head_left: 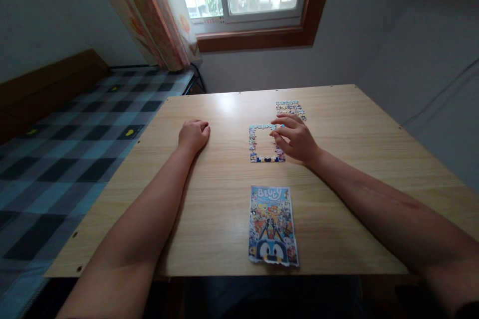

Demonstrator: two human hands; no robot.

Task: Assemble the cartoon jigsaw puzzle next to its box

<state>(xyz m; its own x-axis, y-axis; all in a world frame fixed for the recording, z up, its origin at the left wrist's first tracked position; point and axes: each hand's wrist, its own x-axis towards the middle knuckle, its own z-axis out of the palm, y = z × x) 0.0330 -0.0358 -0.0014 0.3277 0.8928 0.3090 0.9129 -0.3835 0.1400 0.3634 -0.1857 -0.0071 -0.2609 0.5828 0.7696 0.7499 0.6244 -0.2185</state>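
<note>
1. Table: The wooden table [213, 209] carries the puzzle frame [252, 142], a rectangular border of joined pieces around bare wood, lying flat near the middle.
2. Right hand: The right hand [295, 138] is positioned at the frame's right side, covering part of it. Fingers are bent and partly spread, with the thumb near one fingertip; whether a piece is gripped cannot be determined.
3. Left hand: The left hand [193, 135] rests on the table, well left of the frame, fingers curled inward. Its palm is hidden; contents cannot be determined.
4. Loose pieces: The loose pieces [288, 104] lie in rows beyond the right hand.
5. Reference sheet: The "BLUEY" sheet [272, 224] lies flat on the near side.
</note>
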